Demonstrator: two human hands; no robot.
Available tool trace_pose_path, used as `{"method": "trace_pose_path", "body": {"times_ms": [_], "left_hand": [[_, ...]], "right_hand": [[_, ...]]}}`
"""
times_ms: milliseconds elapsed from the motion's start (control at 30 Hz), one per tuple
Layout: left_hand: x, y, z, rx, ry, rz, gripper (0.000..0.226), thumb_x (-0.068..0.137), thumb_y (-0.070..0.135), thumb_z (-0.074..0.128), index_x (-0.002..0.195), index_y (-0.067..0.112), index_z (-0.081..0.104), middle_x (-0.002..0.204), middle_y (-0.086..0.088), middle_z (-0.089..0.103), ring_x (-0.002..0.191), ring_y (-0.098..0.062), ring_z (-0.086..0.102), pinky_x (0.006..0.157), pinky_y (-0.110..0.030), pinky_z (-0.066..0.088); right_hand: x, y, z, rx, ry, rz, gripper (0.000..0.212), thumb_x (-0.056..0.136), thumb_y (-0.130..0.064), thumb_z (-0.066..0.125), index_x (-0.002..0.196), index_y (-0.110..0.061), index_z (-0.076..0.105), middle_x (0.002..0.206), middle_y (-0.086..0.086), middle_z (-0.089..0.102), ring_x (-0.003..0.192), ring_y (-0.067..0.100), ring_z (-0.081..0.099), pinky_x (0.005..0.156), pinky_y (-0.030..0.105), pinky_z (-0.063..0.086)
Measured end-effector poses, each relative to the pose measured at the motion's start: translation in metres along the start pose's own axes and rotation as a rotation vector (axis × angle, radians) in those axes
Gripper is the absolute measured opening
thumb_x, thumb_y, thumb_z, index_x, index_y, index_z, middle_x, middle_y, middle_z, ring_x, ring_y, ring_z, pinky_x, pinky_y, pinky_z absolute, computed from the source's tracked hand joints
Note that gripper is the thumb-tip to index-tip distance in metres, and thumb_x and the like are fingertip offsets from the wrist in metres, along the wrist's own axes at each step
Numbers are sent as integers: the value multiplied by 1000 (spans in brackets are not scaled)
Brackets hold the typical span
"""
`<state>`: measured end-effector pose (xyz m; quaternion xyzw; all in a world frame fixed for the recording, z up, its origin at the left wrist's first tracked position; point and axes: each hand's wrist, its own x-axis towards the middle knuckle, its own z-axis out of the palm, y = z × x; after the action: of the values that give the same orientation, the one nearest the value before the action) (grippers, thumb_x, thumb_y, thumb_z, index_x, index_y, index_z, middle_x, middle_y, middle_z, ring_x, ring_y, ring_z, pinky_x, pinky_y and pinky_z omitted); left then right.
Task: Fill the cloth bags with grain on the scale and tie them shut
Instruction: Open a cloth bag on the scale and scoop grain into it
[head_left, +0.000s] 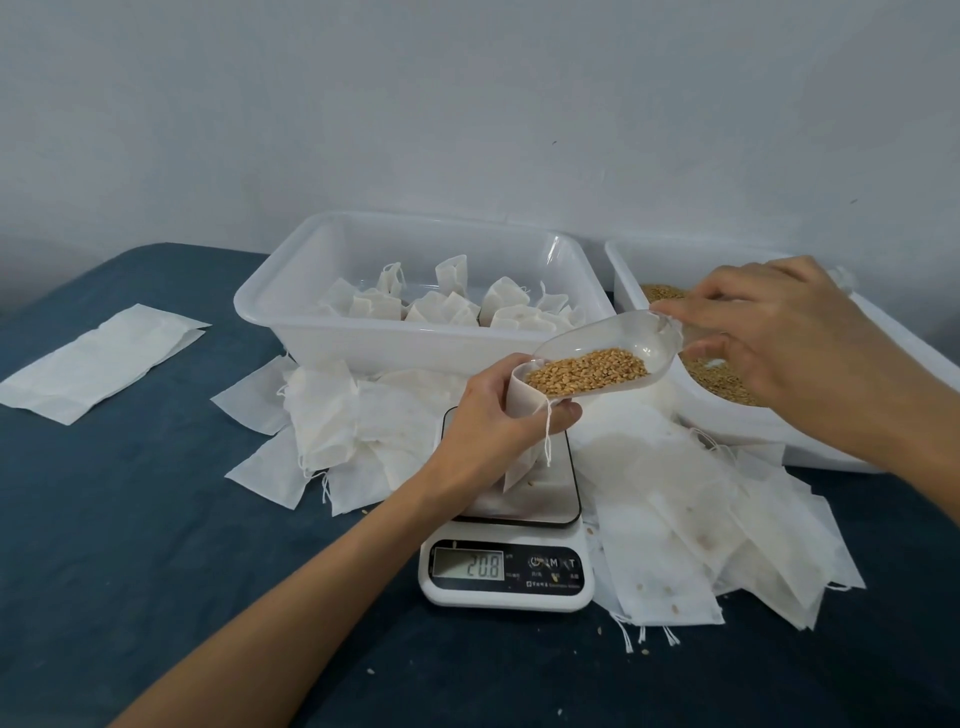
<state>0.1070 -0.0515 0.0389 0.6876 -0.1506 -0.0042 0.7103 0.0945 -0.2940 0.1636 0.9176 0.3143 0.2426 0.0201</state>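
Head view — left hand (493, 410) gripping limp cloth bag (524, 410), right hand (779, 332) pinching clear plastic scoop (608, 353) of golden grain (587, 371).

Dark blue cloth (130, 519) covers the work surface. Pale grey wall (467, 104) fills the upper half of the view, with a few small dark specks at 2 o'clock. Along the wall's foot at 9 o'clock the cloth edge curves down out of view. Nothing else off-task is discernible.

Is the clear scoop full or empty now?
Partly full: grain covers the front of the scoop, at the bag mouth; its rear is bare.
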Motion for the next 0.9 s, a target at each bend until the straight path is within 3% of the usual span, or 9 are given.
{"method": "trace_pose_path", "body": {"times_ms": [167,333,467,733,900], "left_hand": [[-1,0,0,5,-2,9,24,86,24,82,107,22,71,100,-6,74,90,-22,69,86,-43,57],[-1,2,0,16,0,5,24,86,25,82,106,22,69,99,-10,74,84,-15,65,76,-28,50],[-2,2,0,9,2,0,27,85,27,82,107,20,69,100,-10,74,83,-15,65,73,-26,50],[-2,3,0,23,7,-3,29,85,28,81,110,19,69,101,-8,75,85,-19,66,77,-31,51],[-1,2,0,30,23,1,29,84,28,81,110,19,70,104,-10,75,99,-38,69,91,-46,56]], "right_hand": [[1,1,0,-28,24,-19,38,83,1,74,120,-8,73,98,8,69,84,33,64,88,50,40],[0,2,2,-28,34,-20,38,83,1,75,120,-9,73,100,8,70,85,33,65,88,49,39],[1,3,2,-31,42,-25,39,82,1,75,120,-9,73,100,8,70,85,32,65,89,49,39],[0,3,4,-14,37,-14,39,83,3,73,121,-7,72,101,9,70,87,34,65,90,50,38],[1,4,3,-28,51,-35,39,83,0,72,120,-9,73,100,8,69,85,34,65,88,48,37]]}}
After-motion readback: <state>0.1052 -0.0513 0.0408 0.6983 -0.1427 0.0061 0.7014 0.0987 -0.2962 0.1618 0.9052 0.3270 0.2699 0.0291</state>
